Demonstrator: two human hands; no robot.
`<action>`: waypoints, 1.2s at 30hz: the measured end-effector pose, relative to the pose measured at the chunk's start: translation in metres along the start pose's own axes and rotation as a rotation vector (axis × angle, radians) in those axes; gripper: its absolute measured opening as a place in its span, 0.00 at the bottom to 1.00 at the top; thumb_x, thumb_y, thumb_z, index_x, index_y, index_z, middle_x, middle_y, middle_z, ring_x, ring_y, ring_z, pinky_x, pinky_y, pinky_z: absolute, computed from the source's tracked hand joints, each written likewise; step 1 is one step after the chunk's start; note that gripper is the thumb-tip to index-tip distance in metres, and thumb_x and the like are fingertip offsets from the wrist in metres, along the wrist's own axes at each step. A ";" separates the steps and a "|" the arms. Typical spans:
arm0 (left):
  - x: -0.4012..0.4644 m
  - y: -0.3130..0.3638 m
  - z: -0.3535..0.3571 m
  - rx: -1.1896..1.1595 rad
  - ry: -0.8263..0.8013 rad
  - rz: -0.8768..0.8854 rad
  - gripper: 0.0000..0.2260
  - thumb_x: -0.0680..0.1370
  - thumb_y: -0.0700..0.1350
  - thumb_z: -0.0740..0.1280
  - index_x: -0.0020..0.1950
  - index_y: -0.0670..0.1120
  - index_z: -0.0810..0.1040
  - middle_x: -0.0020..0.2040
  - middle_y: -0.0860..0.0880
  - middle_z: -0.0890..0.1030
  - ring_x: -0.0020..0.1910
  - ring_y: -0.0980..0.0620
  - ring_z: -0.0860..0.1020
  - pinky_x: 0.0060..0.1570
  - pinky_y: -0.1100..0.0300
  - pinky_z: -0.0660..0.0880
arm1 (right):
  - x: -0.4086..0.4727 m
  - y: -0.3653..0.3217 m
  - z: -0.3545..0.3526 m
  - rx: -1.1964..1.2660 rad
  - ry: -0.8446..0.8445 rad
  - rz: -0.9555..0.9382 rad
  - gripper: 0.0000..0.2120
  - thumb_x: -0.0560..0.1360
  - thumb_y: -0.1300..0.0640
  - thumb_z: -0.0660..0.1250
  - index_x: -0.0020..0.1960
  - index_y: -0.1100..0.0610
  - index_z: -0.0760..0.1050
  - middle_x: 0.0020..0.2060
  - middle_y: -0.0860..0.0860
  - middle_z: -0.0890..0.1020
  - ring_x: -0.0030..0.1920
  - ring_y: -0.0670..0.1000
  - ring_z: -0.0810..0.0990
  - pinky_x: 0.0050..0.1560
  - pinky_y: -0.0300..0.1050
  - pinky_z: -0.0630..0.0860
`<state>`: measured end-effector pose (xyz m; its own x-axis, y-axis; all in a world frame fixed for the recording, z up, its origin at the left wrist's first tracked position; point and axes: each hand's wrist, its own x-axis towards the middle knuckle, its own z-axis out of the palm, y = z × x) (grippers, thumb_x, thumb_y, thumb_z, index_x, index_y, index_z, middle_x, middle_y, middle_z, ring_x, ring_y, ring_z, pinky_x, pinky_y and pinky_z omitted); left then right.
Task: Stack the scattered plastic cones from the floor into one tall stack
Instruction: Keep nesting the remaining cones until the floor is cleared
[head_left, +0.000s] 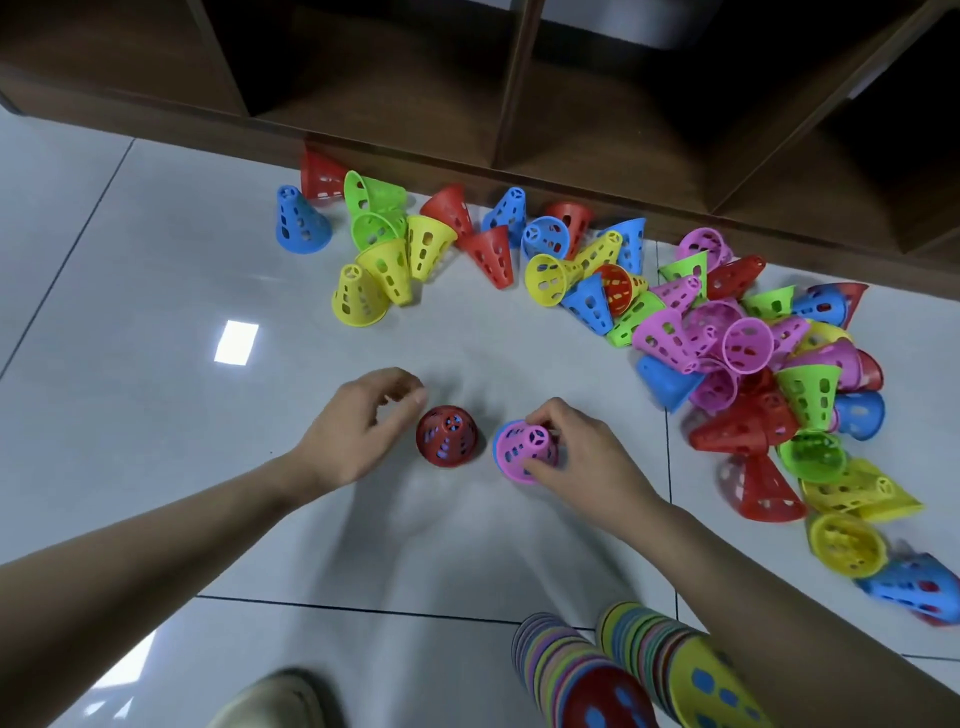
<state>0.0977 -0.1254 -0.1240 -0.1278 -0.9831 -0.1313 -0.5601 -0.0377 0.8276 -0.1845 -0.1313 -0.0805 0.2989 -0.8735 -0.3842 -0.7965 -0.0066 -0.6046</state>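
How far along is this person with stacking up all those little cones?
Partly done. Two long stacks already lie at the bottom of the view. In hand: the right hand grips a pink cone nested over a blue one, while the left hand hovers beside a red cone with blue showing through its holes. Left: dozens of loose cones scattered along the shelf.

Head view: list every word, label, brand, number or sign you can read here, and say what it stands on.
None can be read.
Scattered cones: only punched slots, no print.
Red cone by the left hand: no marking.
Pink cone held by the right hand: no marking.
Two lying stacks: blue spots on the nearest cones, blurred, not letters.
Wooden shelf: no label shows.
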 end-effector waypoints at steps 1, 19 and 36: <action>0.003 -0.003 -0.004 0.012 0.075 -0.022 0.18 0.81 0.60 0.58 0.49 0.48 0.79 0.45 0.52 0.81 0.45 0.54 0.78 0.49 0.54 0.75 | 0.004 0.003 0.000 -0.014 -0.023 0.010 0.15 0.70 0.55 0.73 0.51 0.46 0.70 0.50 0.43 0.81 0.51 0.47 0.80 0.52 0.51 0.79; 0.106 -0.056 -0.042 0.190 0.335 -0.259 0.17 0.75 0.52 0.73 0.60 0.47 0.76 0.55 0.45 0.80 0.55 0.42 0.77 0.52 0.48 0.76 | 0.024 0.016 -0.003 0.144 -0.011 0.051 0.23 0.70 0.36 0.71 0.60 0.45 0.73 0.58 0.43 0.80 0.59 0.42 0.79 0.62 0.49 0.78; 0.000 0.033 -0.001 0.072 0.044 0.207 0.20 0.75 0.63 0.68 0.59 0.51 0.78 0.51 0.58 0.79 0.51 0.56 0.76 0.54 0.64 0.71 | 0.079 0.074 -0.087 -0.115 0.649 0.202 0.23 0.76 0.56 0.71 0.68 0.59 0.72 0.62 0.57 0.77 0.64 0.58 0.73 0.65 0.54 0.71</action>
<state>0.0802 -0.1268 -0.0964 -0.2117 -0.9753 0.0625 -0.5829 0.1773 0.7930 -0.2662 -0.2429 -0.0947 -0.2079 -0.9775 0.0358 -0.8652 0.1667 -0.4730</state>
